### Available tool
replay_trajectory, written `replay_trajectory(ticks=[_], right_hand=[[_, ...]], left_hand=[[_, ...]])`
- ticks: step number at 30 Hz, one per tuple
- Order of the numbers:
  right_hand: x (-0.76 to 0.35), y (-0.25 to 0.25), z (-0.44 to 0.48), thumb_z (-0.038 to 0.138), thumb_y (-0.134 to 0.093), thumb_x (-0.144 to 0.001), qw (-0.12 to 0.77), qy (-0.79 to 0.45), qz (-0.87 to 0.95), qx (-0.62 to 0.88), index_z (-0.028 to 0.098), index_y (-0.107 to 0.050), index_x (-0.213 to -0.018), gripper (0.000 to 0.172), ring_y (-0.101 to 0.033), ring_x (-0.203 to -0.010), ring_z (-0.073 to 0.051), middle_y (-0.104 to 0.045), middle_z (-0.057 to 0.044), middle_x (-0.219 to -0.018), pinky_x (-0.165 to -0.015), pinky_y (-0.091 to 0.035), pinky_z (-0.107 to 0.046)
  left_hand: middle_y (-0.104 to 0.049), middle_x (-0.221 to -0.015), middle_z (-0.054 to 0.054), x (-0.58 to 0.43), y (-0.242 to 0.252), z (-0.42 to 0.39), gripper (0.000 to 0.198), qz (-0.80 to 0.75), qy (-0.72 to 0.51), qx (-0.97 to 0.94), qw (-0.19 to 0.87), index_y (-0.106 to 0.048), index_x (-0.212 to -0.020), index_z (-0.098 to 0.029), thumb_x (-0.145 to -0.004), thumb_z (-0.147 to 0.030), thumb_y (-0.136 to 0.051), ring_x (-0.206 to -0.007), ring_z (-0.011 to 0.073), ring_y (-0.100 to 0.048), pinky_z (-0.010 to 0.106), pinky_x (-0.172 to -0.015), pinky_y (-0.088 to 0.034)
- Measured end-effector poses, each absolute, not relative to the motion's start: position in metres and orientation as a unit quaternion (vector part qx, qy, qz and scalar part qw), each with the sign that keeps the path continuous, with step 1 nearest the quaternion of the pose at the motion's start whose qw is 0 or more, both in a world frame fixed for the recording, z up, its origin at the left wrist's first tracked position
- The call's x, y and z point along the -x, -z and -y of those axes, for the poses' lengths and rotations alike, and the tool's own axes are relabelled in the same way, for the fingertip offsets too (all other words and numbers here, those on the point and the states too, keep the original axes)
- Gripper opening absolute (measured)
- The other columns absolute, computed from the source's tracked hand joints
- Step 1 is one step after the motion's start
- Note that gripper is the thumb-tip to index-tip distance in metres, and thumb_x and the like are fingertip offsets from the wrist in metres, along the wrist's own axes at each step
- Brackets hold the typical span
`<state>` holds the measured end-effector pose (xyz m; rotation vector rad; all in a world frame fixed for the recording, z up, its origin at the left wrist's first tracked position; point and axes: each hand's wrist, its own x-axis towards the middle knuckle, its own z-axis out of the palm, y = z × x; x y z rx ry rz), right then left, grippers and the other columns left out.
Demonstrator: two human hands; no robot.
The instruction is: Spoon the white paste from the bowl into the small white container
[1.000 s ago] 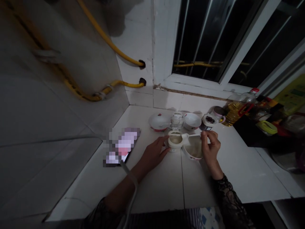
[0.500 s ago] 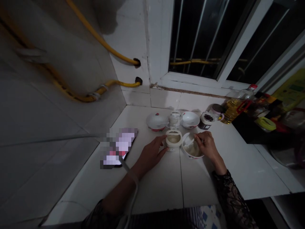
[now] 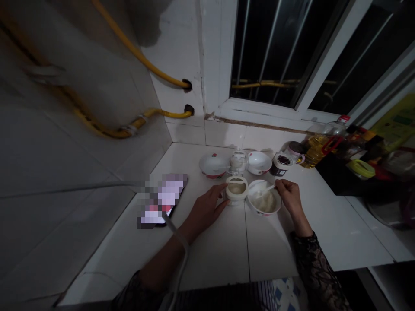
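1. At the corner of the white tiled surface (image 3: 227,255) beneath the barred window, the head view shows the person's left hand (image 3: 207,208) half-curled around the near-left side of a small round cream-white pot (image 3: 236,190). The fingertips touch its wall, and the pot stands open with something pale inside.
2. Just right of the pot stands a white ceramic bowl (image 3: 264,209) holding a pale heap. I cannot tell whether the two rims touch.
3. The right hand (image 3: 290,195) is at the bowl's far-right rim, thumb and fingers pinched narrow on the handle of a thin white spoon (image 3: 267,189). The spoon slants down and left, its tip over the bowl's contents.
4. Behind these, in a row towards the wall, are a white lidded dish with a red knob (image 3: 213,165), a small clear glass jar (image 3: 239,162), an open white bowl (image 3: 259,163) and a squat jar of dark stuff (image 3: 281,163).
5. Farther right, a clear bottle of yellow oil with a red cap (image 3: 319,143) leans by the sill.
6. Left of the left hand lies a flat phone (image 3: 164,198) with a pale cable trailing from it. Yellow hoses (image 3: 152,115) run along the wall above.
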<state>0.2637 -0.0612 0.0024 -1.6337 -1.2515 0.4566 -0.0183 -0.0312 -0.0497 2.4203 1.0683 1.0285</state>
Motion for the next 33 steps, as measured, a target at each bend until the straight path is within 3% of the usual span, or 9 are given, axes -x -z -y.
replay_trajectory(ticks=[8, 12, 15, 17, 21, 26, 33], right_hand=[[-0.265, -0.001, 0.058, 0.054, -0.059, -0.066, 0.536, -0.209, 0.464, 0.674, 0.019, -0.051, -0.046, 0.041, -0.033, -0.044, -0.009, -0.042, 0.003, -0.042, -0.044, -0.026, -0.024], [-0.252, -0.004, 0.057, 0.058, -0.057, -0.071, 0.56, -0.191, 0.457, 0.664, 0.019, -0.051, -0.048, 0.044, -0.035, -0.045, -0.01, -0.043, 0.003, -0.043, -0.044, -0.028, -0.025], [-0.23, -0.008, 0.059, 0.053, -0.051, -0.083, 0.576, -0.087, 0.495, 0.645, 0.019, -0.055, -0.056, 0.043, -0.044, -0.052, -0.013, -0.051, 0.001, -0.051, -0.054, -0.037, -0.027], [-0.214, -0.009, 0.062, 0.044, -0.048, -0.091, 0.556, 0.023, 0.565, 0.61, 0.02, -0.059, -0.063, 0.039, -0.052, -0.061, -0.015, -0.059, -0.001, -0.059, -0.068, -0.042, -0.03], [-0.197, -0.013, 0.07, 0.028, -0.049, -0.095, 0.414, 0.168, 0.748, 0.492, 0.022, -0.064, -0.074, 0.027, -0.055, -0.064, -0.014, -0.067, 0.0, -0.067, -0.088, -0.037, -0.035], [-0.202, -0.017, 0.074, 0.021, -0.052, -0.094, 0.416, 0.271, 0.743, 0.449, 0.022, -0.063, -0.077, 0.02, -0.055, -0.062, -0.013, -0.067, 0.001, -0.067, -0.089, -0.035, -0.036], [-0.205, -0.013, 0.074, 0.016, -0.054, -0.092, 0.444, 0.281, 0.722, 0.451, 0.021, -0.061, -0.08, 0.015, -0.056, -0.061, -0.012, -0.067, 0.002, -0.067, -0.086, -0.04, -0.035]], left_hand=[[-0.062, -0.095, 0.003, 0.018, 0.05, 0.032, 0.038, -0.377, -0.356, -0.839, 0.162, -0.043, -0.13, -0.022, -0.094, -0.033, -0.048, -0.078, 0.0169, -0.065, 0.031, -0.071, -0.055], [-0.062, -0.095, 0.003, 0.018, 0.049, 0.032, 0.038, -0.373, -0.362, -0.838, 0.164, -0.044, -0.13, -0.022, -0.094, -0.033, -0.048, -0.077, 0.0173, -0.065, 0.031, -0.069, -0.055], [-0.061, -0.095, 0.003, 0.018, 0.049, 0.032, 0.038, -0.374, -0.359, -0.838, 0.168, -0.043, -0.13, -0.022, -0.094, -0.034, -0.047, -0.078, 0.0176, -0.065, 0.032, -0.07, -0.055], [-0.061, -0.096, 0.003, 0.018, 0.048, 0.032, 0.038, -0.374, -0.357, -0.839, 0.168, -0.042, -0.131, -0.023, -0.095, -0.034, -0.047, -0.079, 0.0176, -0.066, 0.032, -0.071, -0.055], [-0.061, -0.099, 0.004, 0.018, 0.048, 0.032, 0.039, -0.37, -0.357, -0.842, 0.166, -0.041, -0.131, -0.022, -0.095, -0.035, -0.047, -0.081, 0.0179, -0.065, 0.033, -0.072, -0.055], [-0.061, -0.102, 0.005, 0.017, 0.049, 0.032, 0.039, -0.375, -0.348, -0.842, 0.172, -0.042, -0.132, -0.022, -0.095, -0.034, -0.047, -0.082, 0.0179, -0.065, 0.033, -0.073, -0.056], [-0.062, -0.101, 0.005, 0.018, 0.051, 0.031, 0.039, -0.371, -0.357, -0.841, 0.165, -0.042, -0.13, -0.021, -0.095, -0.035, -0.048, -0.082, 0.0182, -0.066, 0.033, -0.073, -0.056]])
